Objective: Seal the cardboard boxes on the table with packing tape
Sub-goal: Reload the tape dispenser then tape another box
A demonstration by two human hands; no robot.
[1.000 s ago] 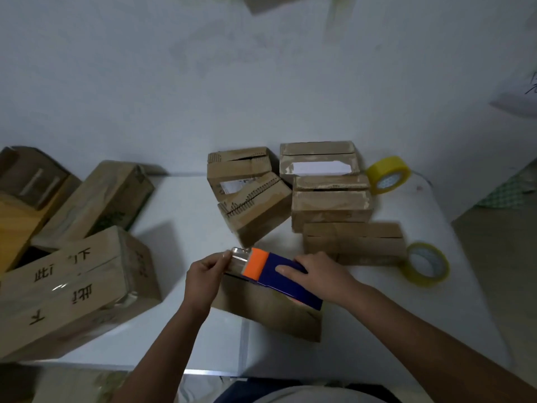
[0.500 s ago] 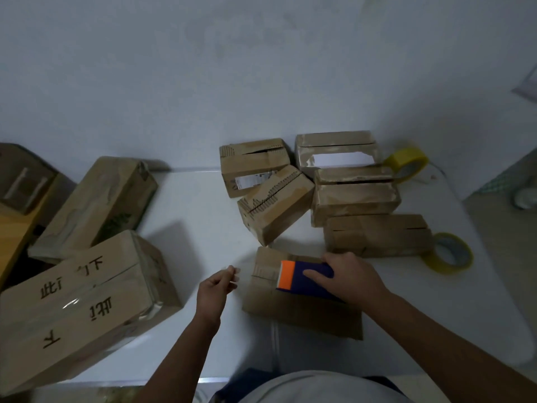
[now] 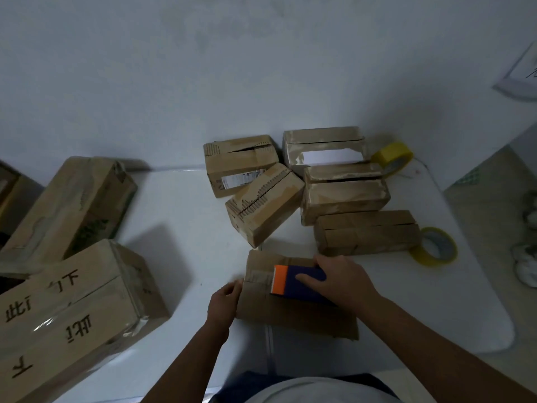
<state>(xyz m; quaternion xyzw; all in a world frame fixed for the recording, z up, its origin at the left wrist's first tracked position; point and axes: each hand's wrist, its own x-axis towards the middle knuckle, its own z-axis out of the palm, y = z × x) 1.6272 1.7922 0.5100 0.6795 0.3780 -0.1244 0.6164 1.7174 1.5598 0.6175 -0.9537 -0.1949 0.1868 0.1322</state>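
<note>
The right hand (image 3: 341, 279) clamps the blue-and-orange tape dispenser (image 3: 296, 283) on the flat brown cardboard box (image 3: 290, 312), its long axis running left toward the left hand (image 3: 225, 301), whose curled fingers hold the box's end.

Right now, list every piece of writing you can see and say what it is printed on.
Large box at near left: big black handwritten-style characters, seen upside down and angled; I cannot read them reliably.
Shipping label on the far small box: fine print, too small and blurred.
White patch on the back box: blank as far as shown.
Paper on the wall: dark strokes, cut off, unreadable.
Tape dispenser: no text visible.
</note>
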